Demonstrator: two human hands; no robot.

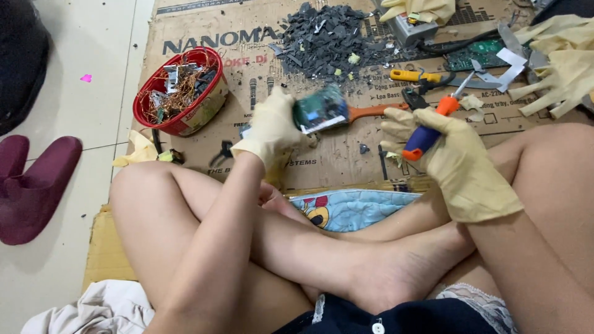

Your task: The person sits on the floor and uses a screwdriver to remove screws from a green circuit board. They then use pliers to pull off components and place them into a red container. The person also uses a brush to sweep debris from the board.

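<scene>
My left hand [272, 127], in a pale yellow rubber glove, holds a small green circuit board [320, 109] that looks blurred. My right hand [450, 158], gloved the same way, grips a screwdriver [433, 124] with a blue and orange handle, its tip pointing up and right. The two hands are close together above my crossed legs, over a flattened cardboard sheet [346, 161].
A red bowl [180, 93] of wire and metal scraps stands at the left. A heap of dark grey plastic chips [325, 37] lies at the back. Nearby are an orange-handled tool [374, 112], a yellow-handled tool [416, 76], a green board [479, 54], spare gloves [557, 68] and dark red slippers [31, 185].
</scene>
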